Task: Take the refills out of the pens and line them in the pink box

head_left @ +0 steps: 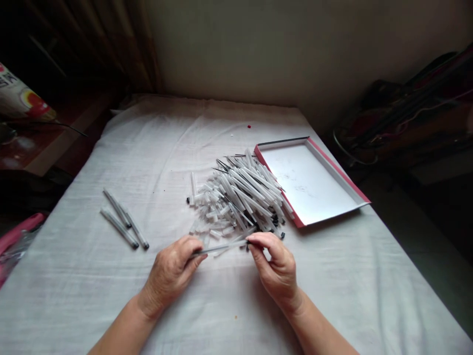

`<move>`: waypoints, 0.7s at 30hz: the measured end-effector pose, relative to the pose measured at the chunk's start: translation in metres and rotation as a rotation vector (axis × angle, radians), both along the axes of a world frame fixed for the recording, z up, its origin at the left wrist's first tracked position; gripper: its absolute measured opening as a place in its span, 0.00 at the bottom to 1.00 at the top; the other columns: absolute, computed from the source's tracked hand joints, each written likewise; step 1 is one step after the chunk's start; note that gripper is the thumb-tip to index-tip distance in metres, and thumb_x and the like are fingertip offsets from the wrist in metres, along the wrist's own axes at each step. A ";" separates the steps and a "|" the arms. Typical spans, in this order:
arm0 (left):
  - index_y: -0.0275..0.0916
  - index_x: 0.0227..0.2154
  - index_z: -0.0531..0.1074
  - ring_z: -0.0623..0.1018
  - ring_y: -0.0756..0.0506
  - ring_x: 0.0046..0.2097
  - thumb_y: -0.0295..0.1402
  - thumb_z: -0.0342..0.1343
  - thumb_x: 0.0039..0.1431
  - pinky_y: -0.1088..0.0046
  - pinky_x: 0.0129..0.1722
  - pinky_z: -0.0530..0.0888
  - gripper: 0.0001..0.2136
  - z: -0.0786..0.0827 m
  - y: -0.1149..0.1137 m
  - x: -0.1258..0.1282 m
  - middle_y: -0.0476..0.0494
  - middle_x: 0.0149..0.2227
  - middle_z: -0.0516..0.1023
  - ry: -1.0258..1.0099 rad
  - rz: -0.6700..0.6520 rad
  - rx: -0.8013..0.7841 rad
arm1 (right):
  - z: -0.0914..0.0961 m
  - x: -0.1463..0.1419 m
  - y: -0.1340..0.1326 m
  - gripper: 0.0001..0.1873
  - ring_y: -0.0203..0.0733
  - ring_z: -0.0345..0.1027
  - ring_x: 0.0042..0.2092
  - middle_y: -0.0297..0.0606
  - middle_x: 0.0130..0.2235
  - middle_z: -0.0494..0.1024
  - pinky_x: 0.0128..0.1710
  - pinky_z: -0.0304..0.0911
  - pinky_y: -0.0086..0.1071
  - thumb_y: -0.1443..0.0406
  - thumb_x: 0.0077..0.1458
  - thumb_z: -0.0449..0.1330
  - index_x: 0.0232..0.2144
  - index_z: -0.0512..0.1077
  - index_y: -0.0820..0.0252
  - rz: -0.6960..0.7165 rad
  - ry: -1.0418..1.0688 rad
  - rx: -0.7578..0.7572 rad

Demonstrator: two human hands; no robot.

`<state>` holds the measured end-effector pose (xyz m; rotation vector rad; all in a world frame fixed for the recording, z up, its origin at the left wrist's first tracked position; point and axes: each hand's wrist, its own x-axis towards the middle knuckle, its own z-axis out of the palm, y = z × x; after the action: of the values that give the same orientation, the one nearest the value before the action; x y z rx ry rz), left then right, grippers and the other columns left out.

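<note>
A clear plastic pen barrel [221,247] is held level between my two hands just above the white cloth. My left hand [172,273] pinches its left end with closed fingers. At the right end, my right hand [275,268] is closed around the tip, where a small dark part shows. Right behind my hands lies a big heap of clear pen barrels, caps and dark refills [240,197]. Three assembled pens [123,222] rest side by side on the cloth to the left.
A shallow white box lid with a red rim [345,173] lies to the right of the heap. The white cloth [148,148] covers a table against a wall. Dark bags sit at the far right; a pink object [18,231] at the left edge.
</note>
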<state>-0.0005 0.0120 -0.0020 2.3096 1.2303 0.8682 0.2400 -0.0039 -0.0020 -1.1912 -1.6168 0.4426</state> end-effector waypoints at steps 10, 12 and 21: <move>0.41 0.38 0.75 0.79 0.48 0.37 0.40 0.47 0.64 0.75 0.38 0.72 0.13 -0.005 0.002 0.001 0.46 0.35 0.80 0.074 0.057 -0.025 | 0.008 0.026 0.002 0.05 0.40 0.71 0.34 0.36 0.31 0.78 0.36 0.66 0.32 0.68 0.54 0.60 0.31 0.76 0.56 -0.059 -0.231 -0.095; 0.41 0.39 0.75 0.79 0.46 0.39 0.41 0.48 0.63 0.74 0.40 0.73 0.14 -0.007 0.001 0.002 0.45 0.37 0.81 0.068 0.084 -0.011 | 0.009 0.025 0.000 0.06 0.40 0.71 0.34 0.35 0.30 0.79 0.37 0.65 0.32 0.69 0.52 0.60 0.31 0.77 0.56 -0.045 -0.319 -0.117; 0.40 0.40 0.76 0.80 0.45 0.39 0.41 0.50 0.62 0.72 0.42 0.74 0.13 -0.013 -0.004 0.000 0.44 0.38 0.82 0.019 0.087 0.056 | -0.004 0.016 -0.004 0.09 0.45 0.72 0.38 0.38 0.34 0.81 0.38 0.63 0.33 0.67 0.53 0.60 0.36 0.78 0.56 -0.098 -0.603 -0.063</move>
<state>-0.0001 0.0079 -0.0149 2.3275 1.3401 0.9234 0.2563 -0.0078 -0.0064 -1.5402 -2.0460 0.0648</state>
